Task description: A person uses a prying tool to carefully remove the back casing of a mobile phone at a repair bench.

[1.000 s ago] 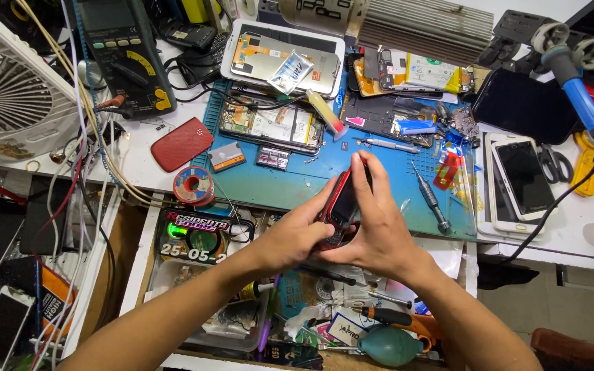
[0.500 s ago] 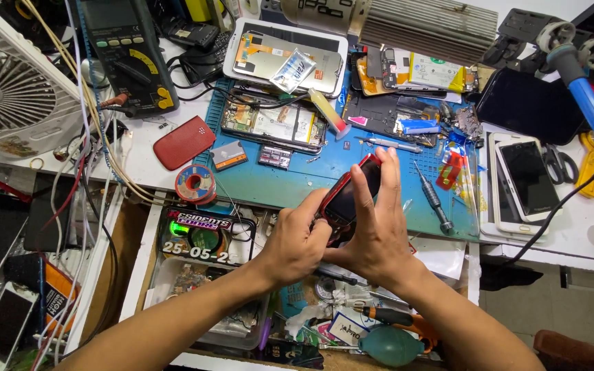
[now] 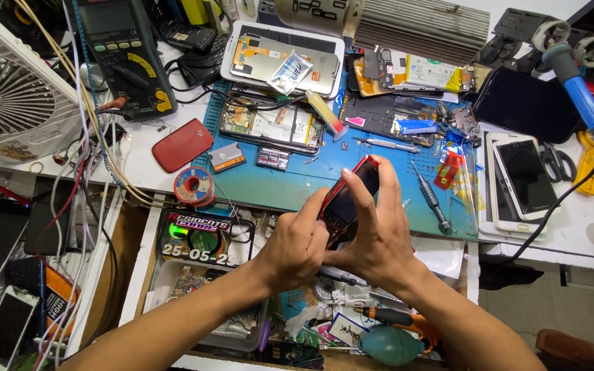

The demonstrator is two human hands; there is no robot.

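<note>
Head view: left hand [image 3: 297, 242] and right hand [image 3: 379, 237] grip red-edged phone [image 3: 347, 196] near silver sachet [image 3: 290, 71].

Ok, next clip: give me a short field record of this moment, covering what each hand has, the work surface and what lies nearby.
left hand: grips the lower end of the red-edged phone
right hand: fingers wrapped over the phone's dark face
phone pose: tilted, held above the mat
surface: blue work mat
near right: screwdriver, white phone
near left: solder spool, red back cover, multimeter
</note>
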